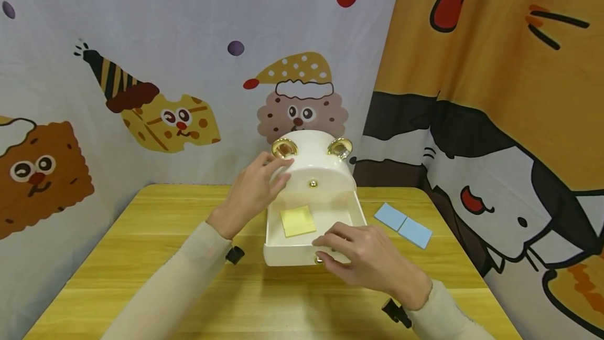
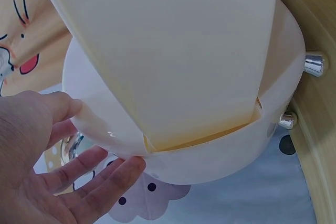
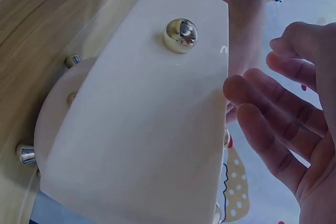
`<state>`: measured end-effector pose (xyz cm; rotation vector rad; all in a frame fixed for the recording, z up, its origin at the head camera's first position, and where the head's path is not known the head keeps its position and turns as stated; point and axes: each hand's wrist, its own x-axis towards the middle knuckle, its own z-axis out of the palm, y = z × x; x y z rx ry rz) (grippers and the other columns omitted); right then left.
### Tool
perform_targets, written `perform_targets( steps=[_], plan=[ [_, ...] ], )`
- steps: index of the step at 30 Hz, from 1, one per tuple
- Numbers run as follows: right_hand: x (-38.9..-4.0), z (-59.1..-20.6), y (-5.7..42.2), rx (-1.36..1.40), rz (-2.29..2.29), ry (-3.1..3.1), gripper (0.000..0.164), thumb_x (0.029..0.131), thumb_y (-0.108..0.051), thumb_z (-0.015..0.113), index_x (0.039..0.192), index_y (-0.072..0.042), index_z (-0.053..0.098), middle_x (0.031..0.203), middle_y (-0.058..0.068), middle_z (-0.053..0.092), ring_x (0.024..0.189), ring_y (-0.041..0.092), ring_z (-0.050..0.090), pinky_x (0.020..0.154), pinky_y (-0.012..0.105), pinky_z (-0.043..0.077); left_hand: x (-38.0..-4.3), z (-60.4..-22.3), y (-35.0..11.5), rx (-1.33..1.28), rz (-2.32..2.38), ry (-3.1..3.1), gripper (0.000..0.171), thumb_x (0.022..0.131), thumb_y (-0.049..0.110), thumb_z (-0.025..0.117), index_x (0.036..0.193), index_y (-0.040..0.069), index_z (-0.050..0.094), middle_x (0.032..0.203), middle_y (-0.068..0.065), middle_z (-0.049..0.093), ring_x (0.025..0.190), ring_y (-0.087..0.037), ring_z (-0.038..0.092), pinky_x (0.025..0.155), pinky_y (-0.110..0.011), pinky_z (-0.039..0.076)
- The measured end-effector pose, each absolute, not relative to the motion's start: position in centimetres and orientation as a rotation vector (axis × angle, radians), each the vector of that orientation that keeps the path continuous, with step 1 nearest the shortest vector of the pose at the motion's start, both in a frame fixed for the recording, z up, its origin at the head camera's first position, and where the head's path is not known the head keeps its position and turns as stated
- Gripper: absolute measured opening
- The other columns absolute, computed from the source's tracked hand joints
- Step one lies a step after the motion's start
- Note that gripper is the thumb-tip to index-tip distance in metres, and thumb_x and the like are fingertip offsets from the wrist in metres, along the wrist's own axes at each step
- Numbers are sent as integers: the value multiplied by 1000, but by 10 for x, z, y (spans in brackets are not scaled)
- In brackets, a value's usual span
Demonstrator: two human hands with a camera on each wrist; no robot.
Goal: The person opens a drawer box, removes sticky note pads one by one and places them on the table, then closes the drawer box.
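Observation:
A glossy white box (image 1: pixel 313 146) with gold-rimmed ears stands on the table, its lower drawer (image 1: pixel 283 254) pulled out toward me. Inside the drawer lies a yellow sticky-note pad (image 1: pixel 298 221). My left hand (image 1: pixel 252 188) is at the box's upper left side, fingers spread; in the left wrist view its fingertips (image 2: pixel 135 165) meet the box's edge. Over the drawer's front right corner is my right hand (image 1: pixel 368 256), thumb near the gold knob (image 1: pixel 319 260). The right wrist view shows its loosely bent fingers at the edge of the drawer front (image 3: pixel 136 114), gripping nothing.
Two blue sticky-note pads (image 1: pixel 403 225) lie end to end on the wooden table (image 1: pixel 179 224), right of the drawer. A gold knob (image 1: pixel 313 183) sits on the box's upper front. Cartoon-printed curtains (image 1: pixel 189 25) hang behind the table and along its right.

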<state>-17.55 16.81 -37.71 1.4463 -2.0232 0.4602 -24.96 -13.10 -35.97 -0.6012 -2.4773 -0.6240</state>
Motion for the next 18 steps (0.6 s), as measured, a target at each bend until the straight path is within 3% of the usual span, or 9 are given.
perform_targets(
  steps=[6, 13, 18],
  plan=[
    [-178, -375, 167, 1437, 463, -2026, 11, 106, -27, 85, 114, -20, 85, 102, -9, 80, 64, -2, 65, 59, 8, 49, -250, -361, -131, -599, -625, -2475, 36, 115, 26, 79, 149, 16, 79, 129, -17, 73, 85, -25, 74, 67, -39, 67],
    [-180, -371, 167, 1418, 452, -2049, 26, 92, -22, 97, 116, -21, 86, 103, -9, 80, 72, 0, 70, 59, 11, 50, -250, -361, -131, -601, -620, -2475, 36, 115, 26, 78, 150, 16, 79, 130, -17, 72, 84, -25, 74, 66, -39, 67],
    [-182, -366, 167, 1425, 460, -2054, 31, 90, -21, 99, 118, -21, 85, 105, -7, 80, 79, 3, 75, 60, 11, 52, -250, -362, -131, -596, -618, -2481, 36, 115, 27, 78, 150, 16, 78, 130, -17, 72, 83, -25, 74, 66, -39, 67]
  ],
)
